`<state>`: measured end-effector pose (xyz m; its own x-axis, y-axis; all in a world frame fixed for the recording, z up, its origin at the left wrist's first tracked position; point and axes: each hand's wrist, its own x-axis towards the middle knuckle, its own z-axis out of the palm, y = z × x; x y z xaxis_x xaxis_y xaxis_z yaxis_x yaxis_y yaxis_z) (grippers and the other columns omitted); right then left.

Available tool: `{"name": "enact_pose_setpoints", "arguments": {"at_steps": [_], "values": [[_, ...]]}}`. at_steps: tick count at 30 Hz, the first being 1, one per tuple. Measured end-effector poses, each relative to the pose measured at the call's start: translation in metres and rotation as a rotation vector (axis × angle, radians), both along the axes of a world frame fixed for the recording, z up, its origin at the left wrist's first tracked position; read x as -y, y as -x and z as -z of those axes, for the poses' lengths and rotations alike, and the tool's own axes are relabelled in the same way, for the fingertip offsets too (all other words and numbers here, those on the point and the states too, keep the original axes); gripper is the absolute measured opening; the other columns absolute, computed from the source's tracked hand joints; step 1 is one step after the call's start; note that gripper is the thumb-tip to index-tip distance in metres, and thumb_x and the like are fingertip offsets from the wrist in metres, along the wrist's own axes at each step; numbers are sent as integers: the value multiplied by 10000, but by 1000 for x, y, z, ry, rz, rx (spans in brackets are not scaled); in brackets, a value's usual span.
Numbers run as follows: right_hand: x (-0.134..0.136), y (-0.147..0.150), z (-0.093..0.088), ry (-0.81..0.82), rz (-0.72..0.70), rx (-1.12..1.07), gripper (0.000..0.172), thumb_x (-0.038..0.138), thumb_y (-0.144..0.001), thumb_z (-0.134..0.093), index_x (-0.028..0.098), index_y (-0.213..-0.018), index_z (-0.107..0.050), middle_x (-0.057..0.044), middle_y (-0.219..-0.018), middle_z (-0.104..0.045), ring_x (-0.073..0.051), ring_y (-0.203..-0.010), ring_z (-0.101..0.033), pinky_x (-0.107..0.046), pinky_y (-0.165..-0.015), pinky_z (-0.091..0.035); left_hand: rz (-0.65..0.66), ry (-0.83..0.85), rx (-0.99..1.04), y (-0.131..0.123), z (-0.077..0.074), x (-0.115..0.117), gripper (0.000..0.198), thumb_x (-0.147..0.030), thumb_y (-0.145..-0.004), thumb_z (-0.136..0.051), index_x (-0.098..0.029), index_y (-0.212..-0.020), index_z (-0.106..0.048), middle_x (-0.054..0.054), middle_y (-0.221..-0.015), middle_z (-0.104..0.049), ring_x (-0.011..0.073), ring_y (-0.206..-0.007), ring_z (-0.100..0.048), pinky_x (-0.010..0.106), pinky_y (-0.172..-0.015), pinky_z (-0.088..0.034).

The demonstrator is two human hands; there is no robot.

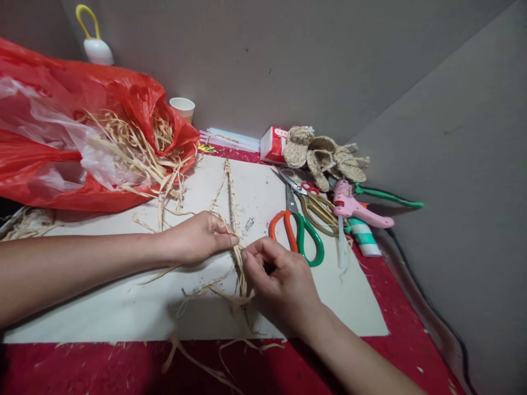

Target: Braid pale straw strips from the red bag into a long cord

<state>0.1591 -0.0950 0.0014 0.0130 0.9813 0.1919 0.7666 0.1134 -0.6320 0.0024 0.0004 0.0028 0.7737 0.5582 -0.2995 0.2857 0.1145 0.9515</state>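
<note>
A thin plaited straw cord (229, 189) runs from the far edge of a white sheet (123, 307) toward me. My left hand (200, 237) pinches the cord's near end from the left. My right hand (276, 277) pinches the same straw strands from the right, its fingertips almost touching the left thumb. Loose pale straw strips (214, 293) trail from both hands across the sheet and onto the red tabletop (82, 370).
A red plastic bag (82, 137) full of straw lies at the left. To the right sit orange-green scissors (302, 233), other shears (317, 208), a pink glue gun (356, 208), woven straw pieces (325, 153) and a paper cup (182, 108). Grey walls close in behind and right.
</note>
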Motion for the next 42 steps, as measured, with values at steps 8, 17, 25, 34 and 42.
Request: {"name": "enact_pose_setpoints", "arguments": {"at_steps": [8,17,25,34,42], "values": [[-4,3,5,-6,18,-7,172,203,-826,-498,201,-654,-495,62,-469,-427,-84,-413,-391,-214,-443,-304,25,-11,-4,0,2,1,284,-370,-805,-511,-125,-717,-626,12,-663,-584,98,-592,-457,220,-583,-368],[-15,-4,-16,-13,31,-160,219,340,-845,-542,161,-947,-615,22,-584,-519,-106,-491,-453,-226,-481,-374,24,-60,-1,1,3,4,286,-364,-821,-475,-143,-649,-534,-39,-559,-393,71,-511,-298,210,-495,-272],[-53,5,-28,187,-122,-253,188,246,-815,-535,158,-655,-580,38,-529,-471,-91,-496,-411,-211,-469,-331,-2,-66,-1,3,4,2,280,-342,-792,-491,-160,-581,-462,-56,-516,-357,67,-486,-284,204,-470,-237],[-67,3,-107,-761,166,-472,118,129,-784,-588,192,-685,-601,42,-548,-509,-84,-442,-449,-236,-419,-334,-15,-117,-45,3,7,3,297,-348,-788,-485,-169,-559,-426,-60,-500,-315,74,-489,-272,214,-470,-211],[-128,74,-124,-443,-320,-130,38,154,-802,-579,137,-801,-613,27,-656,-571,-92,-584,-560,-214,-558,-435,-4,-228,-68,3,-5,2,208,-239,-763,-472,-162,-569,-470,-36,-570,-449,98,-587,-383,216,-559,-303]]}}
